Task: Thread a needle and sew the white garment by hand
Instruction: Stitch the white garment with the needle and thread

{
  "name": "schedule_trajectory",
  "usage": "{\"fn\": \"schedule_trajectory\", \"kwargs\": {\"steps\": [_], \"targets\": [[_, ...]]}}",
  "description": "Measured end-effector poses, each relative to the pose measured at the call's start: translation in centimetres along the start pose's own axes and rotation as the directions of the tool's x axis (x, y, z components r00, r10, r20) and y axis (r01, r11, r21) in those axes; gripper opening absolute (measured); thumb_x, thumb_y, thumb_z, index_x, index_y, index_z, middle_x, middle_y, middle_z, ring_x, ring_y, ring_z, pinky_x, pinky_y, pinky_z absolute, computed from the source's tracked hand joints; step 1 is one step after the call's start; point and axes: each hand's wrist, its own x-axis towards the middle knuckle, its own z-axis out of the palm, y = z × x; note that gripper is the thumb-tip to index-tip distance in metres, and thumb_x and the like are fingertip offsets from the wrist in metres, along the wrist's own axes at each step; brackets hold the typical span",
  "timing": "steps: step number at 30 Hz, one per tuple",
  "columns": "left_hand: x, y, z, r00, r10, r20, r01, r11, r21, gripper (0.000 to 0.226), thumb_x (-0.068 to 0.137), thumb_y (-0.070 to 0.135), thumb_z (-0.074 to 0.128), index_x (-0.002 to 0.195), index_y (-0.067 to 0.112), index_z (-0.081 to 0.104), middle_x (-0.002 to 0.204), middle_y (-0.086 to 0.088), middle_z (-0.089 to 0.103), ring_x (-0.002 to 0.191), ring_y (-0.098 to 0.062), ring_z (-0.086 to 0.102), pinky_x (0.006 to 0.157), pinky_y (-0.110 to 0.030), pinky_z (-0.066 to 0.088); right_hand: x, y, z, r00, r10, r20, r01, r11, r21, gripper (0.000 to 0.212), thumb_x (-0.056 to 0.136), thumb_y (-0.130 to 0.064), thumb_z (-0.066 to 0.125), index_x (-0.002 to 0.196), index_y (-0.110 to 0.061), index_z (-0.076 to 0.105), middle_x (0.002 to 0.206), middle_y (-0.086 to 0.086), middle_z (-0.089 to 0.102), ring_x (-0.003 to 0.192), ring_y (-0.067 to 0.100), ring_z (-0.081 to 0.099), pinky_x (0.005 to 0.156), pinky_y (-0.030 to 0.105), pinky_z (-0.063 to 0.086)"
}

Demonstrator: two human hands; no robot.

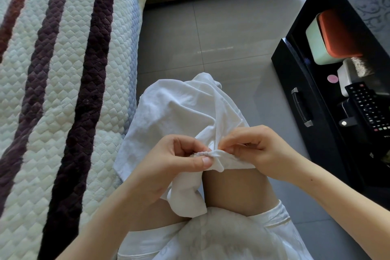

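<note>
Left hand (173,160) and right hand (255,150) each pinch a bunched edge of the white garment (179,112) draped over the knees.

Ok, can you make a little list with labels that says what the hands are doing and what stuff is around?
left hand: pinches the bunched edge of the white garment
right hand: pinches the same edge, close beside the left hand
needle: too small to see
garment lies over: the person's legs
on the left: striped quilted cover
on the right: black cabinet with a remote control on it
floor: grey tiles
</note>
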Motion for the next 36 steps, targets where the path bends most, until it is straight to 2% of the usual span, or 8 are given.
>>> {"fn": "schedule_trajectory", "kwargs": {"steps": [3,8,15,19,27,29,32,36], "targets": [[0.2,-0.2,0.2,1.0,0.012,0.0,-0.012,1.0,0.009,0.005,0.061,0.011,0.075,0.064,0.016,0.074,0.06,0.002,0.063,0.058,-0.004,0.056,0.058,-0.011,0.042,0.2,-0.3,0.3,1.0,-0.01,0.03,0.009,1.0,0.022,0.037,0.08,0.007,0.052,0.092,-0.022,0.07,0.078,-0.023,0.066,0.075,0.0,0.063,0.071,0.011,0.045],[0.2,-0.4,-0.2,0.999,0.046,0.01,-0.046,0.999,-0.002,0.02,0.06,0.027,0.073,0.071,0.01,0.073,0.066,-0.004,0.062,0.063,-0.01,0.055,0.06,-0.015,0.042,-0.1,-0.4,0.2,1.0,0.022,-0.002,-0.022,0.999,0.037,0.022,0.087,-0.006,0.057,0.093,-0.021,0.071,0.084,-0.011,0.072,0.08,0.011,0.067,0.076,0.019,0.05],[0.3,-0.8,0.2,0.997,0.074,-0.022,-0.074,0.997,0.014,0.023,0.068,0.033,0.073,0.074,0.011,0.074,0.071,-0.009,0.068,0.069,-0.013,0.059,0.064,-0.019,0.044,-0.4,-0.2,0.2,0.991,-0.127,-0.046,0.103,0.932,-0.348,0.016,0.087,-0.02,0.052,0.084,-0.017,0.068,0.08,-0.011,0.062,0.074,0.005,0.057,0.067,0.017,0.044],[0.3,-1.0,0.4,0.987,0.127,-0.095,-0.122,0.991,0.057,0.027,0.067,0.032,0.075,0.076,0.006,0.073,0.08,-0.025,0.069,0.075,-0.022,0.062,0.069,-0.026,0.047,-0.4,-0.3,0.5,0.983,-0.174,-0.063,0.15,0.95,-0.275,0.015,0.087,-0.015,0.054,0.085,-0.019,0.068,0.08,-0.012,0.065,0.076,0.003,0.06,0.071,0.014,0.045],[0.5,-1.1,1.0,0.961,0.118,-0.251,-0.127,0.992,-0.02,0.004,0.069,0.016,0.079,0.069,0.014,0.076,0.069,-0.006,0.071,0.067,-0.012,0.066,0.064,-0.019,0.052,-1.1,0.0,1.5,0.985,-0.064,-0.162,0.034,0.983,-0.183,0.014,0.09,-0.014,0.057,0.101,-0.022,0.062,0.086,-0.011,0.072,0.08,0.008,0.069,0.074,0.025,0.054],[0.6,-1.2,1.2,0.952,0.099,-0.288,-0.114,0.993,-0.033,0.006,0.068,0.018,0.08,0.066,0.015,0.075,0.067,-0.004,0.07,0.065,-0.01,0.065,0.063,-0.018,0.051,-1.4,-0.1,1.7,0.966,-0.145,-0.213,0.065,0.938,-0.341,0.016,0.091,-0.024,0.055,0.105,-0.021,0.062,0.09,-0.013,0.072,0.082,0.008,0.068,0.073,0.027,0.053],[0.7,-1.3,1.6,0.949,0.08,-0.305,-0.109,0.991,-0.077,0.008,0.066,0.021,0.072,0.066,0.013,0.074,0.067,-0.005,0.07,0.064,-0.011,0.064,0.061,-0.017,0.05,-1.3,-0.6,2.3,0.859,-0.39,-0.332,0.131,0.794,-0.594,0.019,0.088,-0.03,0.062,0.097,-0.016,0.072,0.098,-0.007,0.072,0.087,0.009,0.068,0.075,0.024,0.051],[0.9,-1.3,2.0,0.95,0.104,-0.294,-0.135,0.987,-0.089,0.015,0.063,0.025,0.07,0.068,0.012,0.074,0.07,-0.008,0.072,0.068,-0.012,0.067,0.064,-0.017,0.052,-0.6,-0.4,3.0,0.752,-0.563,-0.343,0.213,0.7,-0.681,0.015,0.088,-0.024,0.065,0.083,-0.016,0.077,0.093,0.003,0.071,0.082,0.019,0.065,0.065,0.033,0.051]]}}
